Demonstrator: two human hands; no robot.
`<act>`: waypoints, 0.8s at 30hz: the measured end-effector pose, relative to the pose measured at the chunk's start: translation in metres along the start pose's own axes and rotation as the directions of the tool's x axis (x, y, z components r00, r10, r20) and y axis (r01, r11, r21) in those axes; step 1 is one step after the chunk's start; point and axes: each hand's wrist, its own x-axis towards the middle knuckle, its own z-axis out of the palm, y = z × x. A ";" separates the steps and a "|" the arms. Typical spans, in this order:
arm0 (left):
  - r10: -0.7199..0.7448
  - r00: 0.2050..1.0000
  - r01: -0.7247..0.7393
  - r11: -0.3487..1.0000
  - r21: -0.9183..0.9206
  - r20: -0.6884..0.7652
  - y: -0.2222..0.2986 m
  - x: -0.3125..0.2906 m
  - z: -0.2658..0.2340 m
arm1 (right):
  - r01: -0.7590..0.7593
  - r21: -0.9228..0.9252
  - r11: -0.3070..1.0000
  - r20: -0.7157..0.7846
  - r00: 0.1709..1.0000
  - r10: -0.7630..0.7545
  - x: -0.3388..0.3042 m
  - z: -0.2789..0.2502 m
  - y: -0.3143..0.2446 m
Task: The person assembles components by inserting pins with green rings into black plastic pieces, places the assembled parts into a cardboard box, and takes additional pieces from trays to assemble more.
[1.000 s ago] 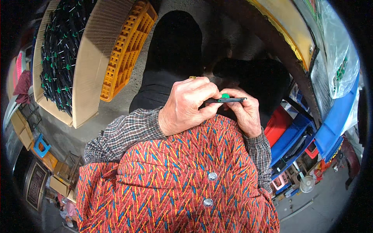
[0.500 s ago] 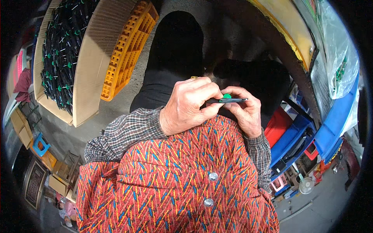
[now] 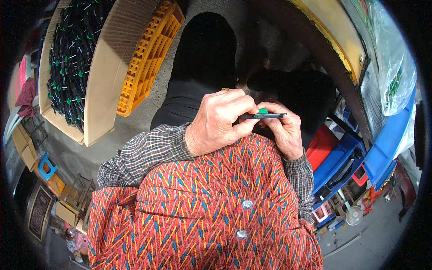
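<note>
One black strip (image 3: 266, 116) spans your grip: your left hand (image 3: 218, 119) clasps it, your right hand (image 3: 286, 130) pinches it beside the green disc (image 3: 263, 111). Probably that steadies it.

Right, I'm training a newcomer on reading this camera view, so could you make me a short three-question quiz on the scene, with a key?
1. The left hand and right hand hold a slim black part. What colour is the small rounded piece at it? a) red b) green c) white
2. True or false: in the picture, the orange crate is between the cardboard box and the person's left leg.
3. Fill in: the clear plastic bag is on the person's ____ side.

Key: 1 b, green; 2 true; 3 right.
</note>
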 end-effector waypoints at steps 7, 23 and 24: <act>0.007 1.000 -0.007 1.000 -0.012 -0.004 -0.001 0.001 0.001 | 0.003 0.005 1.000 -0.037 0.999 -0.002 -0.002 0.003 -0.002; -0.009 1.000 0.009 1.000 -0.020 0.004 0.002 0.001 0.001 | 0.013 0.032 0.999 -0.115 0.993 -0.009 -0.002 -0.002 0.009; -0.011 1.000 0.011 1.000 -0.020 0.004 0.002 0.001 0.001 | 0.022 0.036 0.999 -0.120 0.993 -0.017 -0.002 -0.002 0.010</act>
